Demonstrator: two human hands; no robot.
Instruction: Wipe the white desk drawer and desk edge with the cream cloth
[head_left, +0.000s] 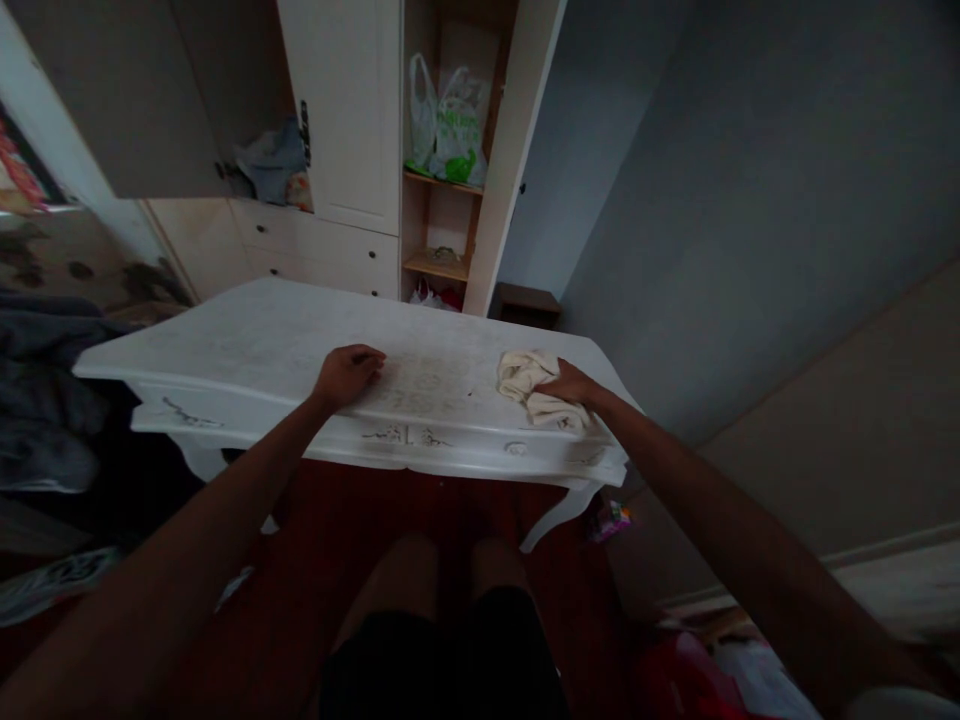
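Observation:
A crumpled cream cloth [521,372] lies on the right part of a white desk [247,320] with carved trim. My right hand [574,384] grips the cloth and presses it against the desktop, its fingers partly hidden in the folds. My left hand [351,374] rests near the desk's front edge, left of the middle. Its fingers are loosely bent with a gap between them, and nothing shows in them. Grey-brown smudges [427,385] mark the desktop between my hands. A small dark speck [470,394] lies near the cloth.
Behind the desk stands a white wardrobe [352,120] with open doors and plastic bags [457,130] on a shelf. A grey wall [765,200] rises at the right. Dark clothes [45,350] are piled at the left. A small colourful box [611,520] sits by the desk's right leg.

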